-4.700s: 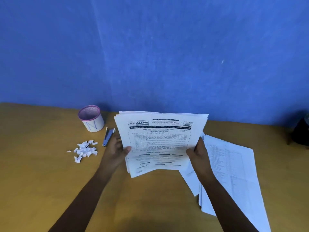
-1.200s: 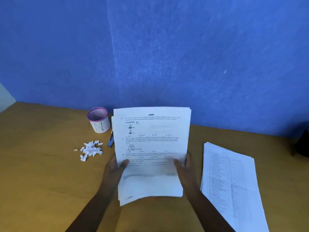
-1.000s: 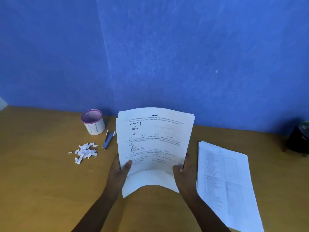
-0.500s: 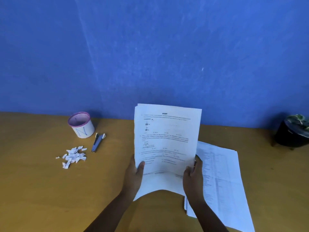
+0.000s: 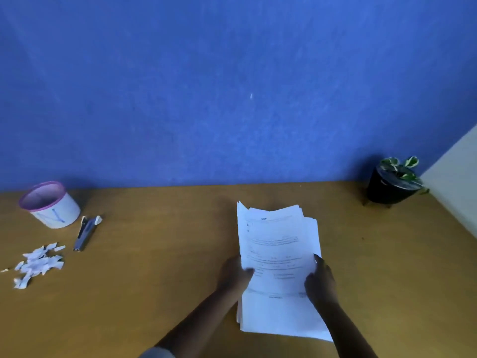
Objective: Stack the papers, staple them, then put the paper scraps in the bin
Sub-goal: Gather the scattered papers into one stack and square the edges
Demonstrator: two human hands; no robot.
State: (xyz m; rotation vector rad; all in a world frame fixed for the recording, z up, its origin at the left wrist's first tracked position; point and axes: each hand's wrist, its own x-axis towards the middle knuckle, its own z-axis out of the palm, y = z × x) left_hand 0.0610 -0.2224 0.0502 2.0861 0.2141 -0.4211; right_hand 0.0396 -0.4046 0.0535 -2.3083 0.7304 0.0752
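A bundle of printed white papers (image 5: 275,244) lies tilted low over a second pile of papers (image 5: 281,319) on the wooden table (image 5: 160,267). My left hand (image 5: 236,273) grips the bundle's left edge and my right hand (image 5: 320,279) grips its right edge. At the far left, a heap of white paper scraps (image 5: 37,263) lies on the table. A blue-grey stapler (image 5: 86,232) lies beside the scraps. Behind it stands the bin, a small white cup with a pink rim (image 5: 50,204).
A black pot with a green-and-white plant (image 5: 392,183) stands at the back right against the blue wall (image 5: 232,86). A pale wall or panel (image 5: 456,192) borders the table on the right.
Both hands carried the upright bundle to the right and lowered it onto the pile that lay on the table. The view has swung right, bringing the plant pot into sight.
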